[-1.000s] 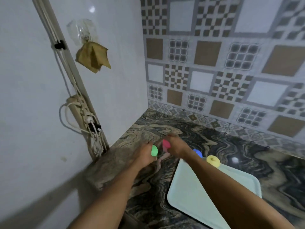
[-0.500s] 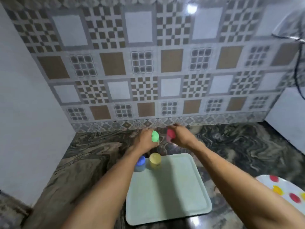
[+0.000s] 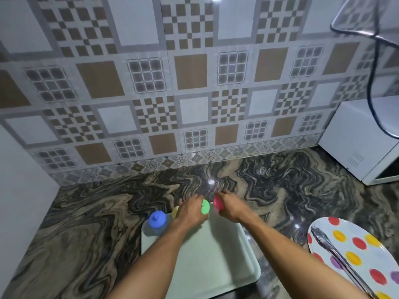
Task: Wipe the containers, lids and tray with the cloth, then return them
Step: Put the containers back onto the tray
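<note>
A pale green tray (image 3: 207, 264) lies on the marbled counter in front of me. At its far left corner stands a clear container with a blue lid (image 3: 157, 220). Beside it a yellow-lidded container (image 3: 174, 211) is mostly hidden behind my left hand (image 3: 191, 212). My left hand grips a container with a green lid (image 3: 205, 206) over the tray's far edge. My right hand (image 3: 230, 207) grips a container with a red lid (image 3: 218, 202) right next to it. No cloth is in view.
A white plate with coloured dots (image 3: 362, 255) lies at the right, metal tongs (image 3: 336, 253) resting on it. A white appliance (image 3: 362, 139) stands at the far right with a black cable hanging over it. Patterned tiles back the dark marbled counter (image 3: 90, 223).
My view swung from the left wall corner to the tiled back wall. Both hands carried the green-lidded and red-lidded containers down to the tray's far edge, beside the yellow-lidded one.
</note>
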